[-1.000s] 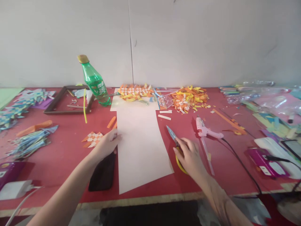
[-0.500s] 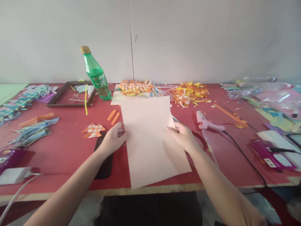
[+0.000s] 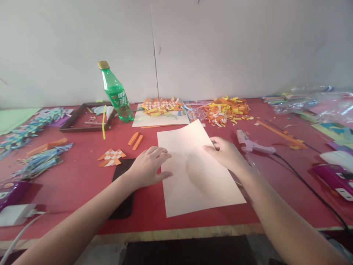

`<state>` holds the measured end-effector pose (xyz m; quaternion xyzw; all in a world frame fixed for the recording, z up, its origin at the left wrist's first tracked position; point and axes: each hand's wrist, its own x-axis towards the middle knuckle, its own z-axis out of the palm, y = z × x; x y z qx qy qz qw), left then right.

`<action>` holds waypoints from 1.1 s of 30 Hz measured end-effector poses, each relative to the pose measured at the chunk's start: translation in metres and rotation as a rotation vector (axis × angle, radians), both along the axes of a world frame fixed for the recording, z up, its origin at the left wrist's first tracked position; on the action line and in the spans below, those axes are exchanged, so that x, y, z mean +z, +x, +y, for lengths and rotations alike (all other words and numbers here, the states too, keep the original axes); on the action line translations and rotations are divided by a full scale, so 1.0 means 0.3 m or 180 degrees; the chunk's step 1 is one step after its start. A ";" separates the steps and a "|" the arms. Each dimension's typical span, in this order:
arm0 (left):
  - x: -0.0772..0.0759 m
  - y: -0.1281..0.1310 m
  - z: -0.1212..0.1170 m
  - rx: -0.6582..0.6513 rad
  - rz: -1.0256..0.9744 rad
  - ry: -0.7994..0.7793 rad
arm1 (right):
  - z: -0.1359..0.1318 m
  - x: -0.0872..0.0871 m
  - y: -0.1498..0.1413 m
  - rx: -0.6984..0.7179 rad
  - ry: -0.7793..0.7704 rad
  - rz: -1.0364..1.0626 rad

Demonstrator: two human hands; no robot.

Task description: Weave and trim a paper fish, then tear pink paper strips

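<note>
A pale peach sheet of paper (image 3: pixel 190 162) lies tilted on the red table (image 3: pixel 77 176) in front of me. My left hand (image 3: pixel 149 167) rests on the sheet's left edge, fingers stretched out and lying flat. My right hand (image 3: pixel 224 152) grips the sheet's right edge near its far corner, thumb on top and fingers curled under. A black phone (image 3: pixel 122 191) lies under my left wrist. A small woven orange-and-white piece (image 3: pixel 111 156) sits to the left of it.
A green bottle (image 3: pixel 116 94) stands at the back by a dark wooden frame (image 3: pixel 79 123). Woven pieces (image 3: pixel 161 106) and a heap of orange-yellow scraps (image 3: pixel 226 110) lie behind the sheet. A pink glue gun (image 3: pixel 252 143) with black cord lies right. Blue strips (image 3: pixel 38 160) lie left.
My right hand left the scissors and took the sheet's right edge. The sheet slid right and turned. My left hand went from gripping the left edge to lying flat on it.
</note>
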<state>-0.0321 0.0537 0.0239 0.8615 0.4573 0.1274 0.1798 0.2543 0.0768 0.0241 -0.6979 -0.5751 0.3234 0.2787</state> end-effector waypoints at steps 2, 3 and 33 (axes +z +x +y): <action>-0.013 0.000 -0.005 -0.0238 0.0130 -0.0015 | -0.009 -0.001 0.000 -0.0041 0.0100 0.0160; -0.018 -0.001 -0.006 -0.0292 0.0228 -0.0002 | -0.016 0.001 -0.002 -0.0054 0.0140 0.0230; -0.087 -0.002 -0.049 -0.0423 0.0138 0.0421 | -0.079 -0.109 -0.141 0.3211 0.1834 -0.0276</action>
